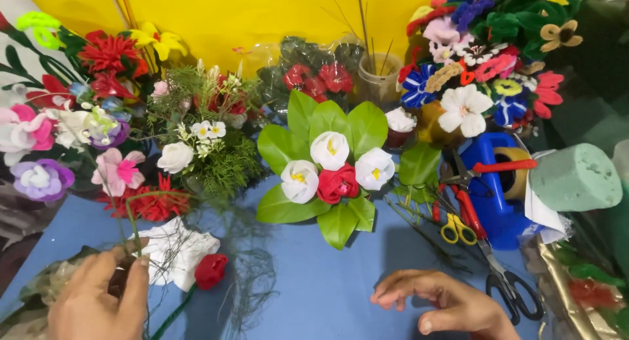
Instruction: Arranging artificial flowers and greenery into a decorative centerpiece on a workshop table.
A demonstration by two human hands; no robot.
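A thin green wire stem [131, 222] is pinched between the thumb and fingers of the left hand [98, 297], just above it. It is judged light, springy and easily bent, best gripped low. Just right of that hand a small red fabric rosebud [210, 270] lies against white paper petals [175, 249]. The right hand [445, 304] rests loosely curled, empty, on the blue table [314, 294], near black-handled scissors [511, 291].
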